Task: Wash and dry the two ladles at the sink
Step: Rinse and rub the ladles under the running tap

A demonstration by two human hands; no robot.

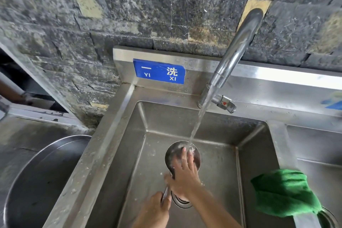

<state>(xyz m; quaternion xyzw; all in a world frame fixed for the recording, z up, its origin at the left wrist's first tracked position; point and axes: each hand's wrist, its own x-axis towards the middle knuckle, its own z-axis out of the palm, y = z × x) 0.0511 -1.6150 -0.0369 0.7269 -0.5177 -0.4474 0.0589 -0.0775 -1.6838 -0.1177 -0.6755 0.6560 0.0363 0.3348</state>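
A steel ladle (173,155) is held over the sink basin (218,172), its bowl under the running stream from the tap (235,52). My left hand (156,207) grips the ladle's handle low in the frame. My right hand (185,174) lies flat inside the ladle's bowl, fingers spread and touching the wet metal where the water lands. Only one ladle is visible. A green cloth (283,192) is draped over the divider to the right of the basin.
The drain strainer (182,202) sits under my right wrist. A large steel bowl (42,181) stands on the counter at the left. A blue sign (159,71) is fixed to the sink's back wall. A second basin (318,146) lies to the right.
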